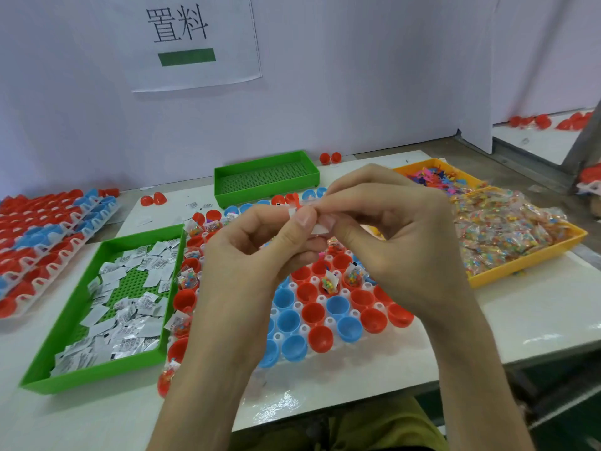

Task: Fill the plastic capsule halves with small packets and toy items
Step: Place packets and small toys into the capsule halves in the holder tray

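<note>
Over capsule rack (320, 299) | left hand (260, 245), right hand (406, 229) pinch 1 slip (317, 229)

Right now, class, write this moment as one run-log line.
left hand: pinches white packet | right hand: pinches same packet | front capsule halves: empty | green tray: more white packets

Left hand (260, 252), right hand (400, 236), both pinching, touching

Red and blue capsule halves (313, 313) stand open-side up in a white rack (320, 299) mid-table, a few holding bead packets (353, 276). White packets (130, 307) lie loose in a green tray (87, 375) toward the left edge; one white packet (318, 228) is held above the rack. Toy items (432, 180) fill the orange tray (419, 166) at the far right corner.
</note>
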Motion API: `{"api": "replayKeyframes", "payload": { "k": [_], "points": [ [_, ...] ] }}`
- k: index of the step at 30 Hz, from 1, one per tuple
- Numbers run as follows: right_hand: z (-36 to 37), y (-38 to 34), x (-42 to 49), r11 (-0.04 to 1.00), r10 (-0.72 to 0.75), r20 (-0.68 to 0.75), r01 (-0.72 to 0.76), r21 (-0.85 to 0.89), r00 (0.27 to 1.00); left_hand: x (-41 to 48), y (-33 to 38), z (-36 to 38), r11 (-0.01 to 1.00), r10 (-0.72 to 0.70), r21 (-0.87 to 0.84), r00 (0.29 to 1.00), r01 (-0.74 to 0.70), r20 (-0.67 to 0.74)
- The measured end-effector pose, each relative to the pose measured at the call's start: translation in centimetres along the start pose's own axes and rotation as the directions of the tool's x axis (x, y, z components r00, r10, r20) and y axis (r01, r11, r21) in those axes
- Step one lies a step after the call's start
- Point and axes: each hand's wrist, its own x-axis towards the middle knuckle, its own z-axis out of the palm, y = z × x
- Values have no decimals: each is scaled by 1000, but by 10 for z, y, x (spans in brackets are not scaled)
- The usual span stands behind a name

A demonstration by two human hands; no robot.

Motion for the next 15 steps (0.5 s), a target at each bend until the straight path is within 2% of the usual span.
{"api": "replayKeyframes", "payload": {
  "k": [4, 8, 11, 15],
  "points": [
    [1, -1, 0, 1000, 11, 4, -11, -7, 1000, 2, -1, -3, 999, -39, -21, 999, 39, 16],
    [-3, 0, -2, 992, 122, 2, -122, 42, 992, 10, -3, -11, 990, -134, -24, 987, 137, 90],
    [-9, 7, -2, 986, 162, -70, -164, -22, 984, 20, -9, -21, 970, -112, 222, 993, 100, 40],
    [-25, 15, -3, 984, 173, -237, -175, 10, 956, 33, -20, -32, 768, -88, 639, 995, 41, 41]
  ]
}}
